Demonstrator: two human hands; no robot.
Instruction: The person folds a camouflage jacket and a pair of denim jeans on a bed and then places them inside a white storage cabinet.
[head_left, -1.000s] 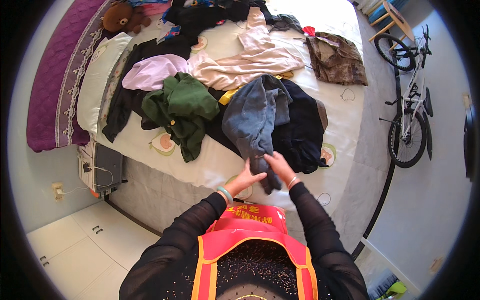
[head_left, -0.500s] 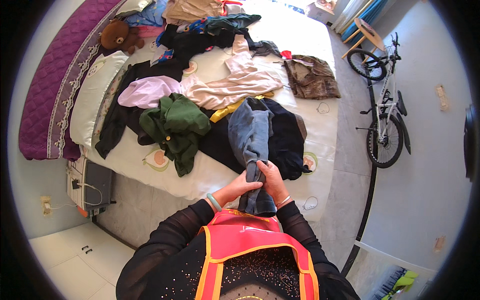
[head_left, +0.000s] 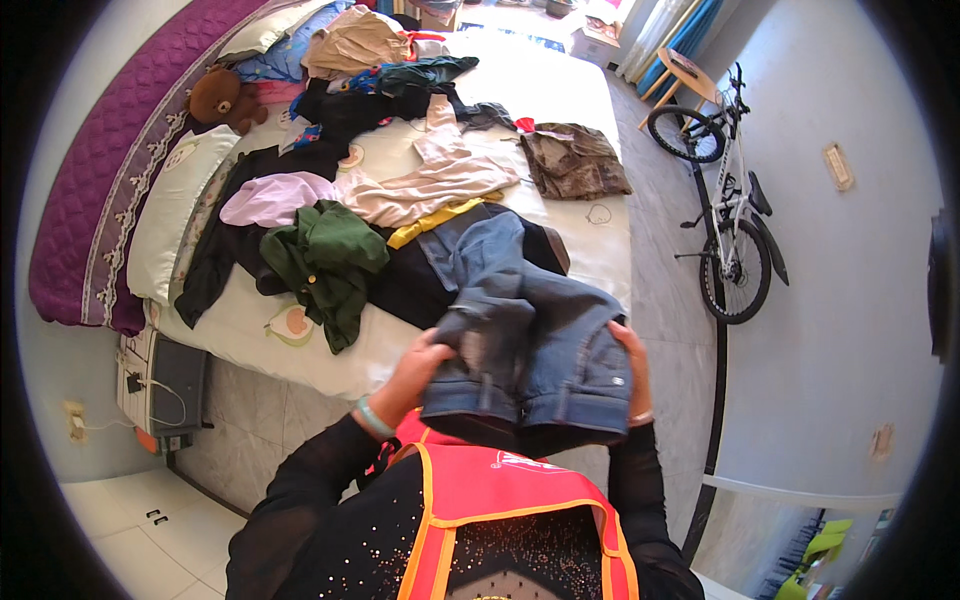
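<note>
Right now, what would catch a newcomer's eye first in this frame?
The blue jeans held up at the near edge of the bed, gripped by the left hand and the right hand. Behind them, clothes lie strewn across the bed, a green jacket to the left. A bicycle stands by the wall on the right.

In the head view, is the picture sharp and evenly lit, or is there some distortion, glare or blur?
Head view: strong fisheye bending, so the bed edge and wall lines curve near the dark round rim; bright daylight washes out the far sheet; the jeans between the left hand and right hand look fairly sharp; soft shadows only.
</note>
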